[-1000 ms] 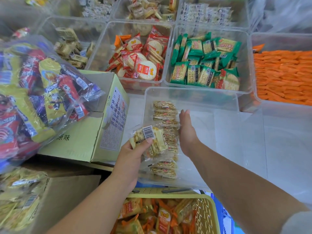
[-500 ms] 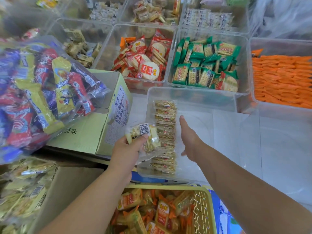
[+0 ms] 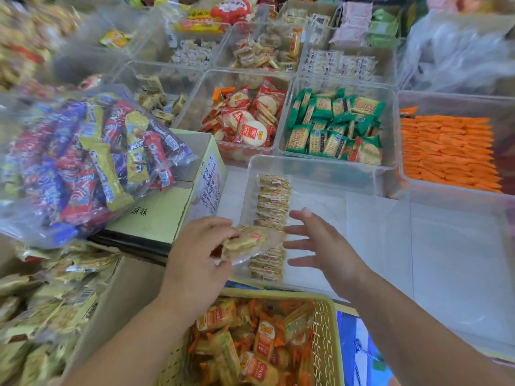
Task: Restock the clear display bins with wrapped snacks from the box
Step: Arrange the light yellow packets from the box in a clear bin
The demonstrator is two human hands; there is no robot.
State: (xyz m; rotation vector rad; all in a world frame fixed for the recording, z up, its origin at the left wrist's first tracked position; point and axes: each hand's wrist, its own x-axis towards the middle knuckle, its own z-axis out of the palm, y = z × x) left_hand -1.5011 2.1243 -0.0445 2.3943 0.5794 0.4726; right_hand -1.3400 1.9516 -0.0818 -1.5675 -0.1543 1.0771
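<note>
Wrapped snack (image 3: pixel 246 242) in grip of left hand (image 3: pixel 195 260), right hand (image 3: pixel 328 246) splayed, seemingly over clear bin (image 3: pixel 315 174)

Your one view comes from the camera on your head, looking forward and steeply down along both bare forearms. It sits close: your left hand (image 3: pixel 195 260) and right hand (image 3: pixel 326 246) fill the lower middle. The clear-wrapped round cracker pack (image 3: pixel 248 240) lies just below the frame's centre. The yellow perforated plastic basket (image 3: pixel 326 344) is right under the lens at the bottom edge. The near clear plastic bin (image 3: pixel 334 174) holds the centre, with the pale green cardboard box (image 3: pixel 156 215) to its left. The farther clear bins climb to the top edge, where the wide lens bends and blurs them.
</note>
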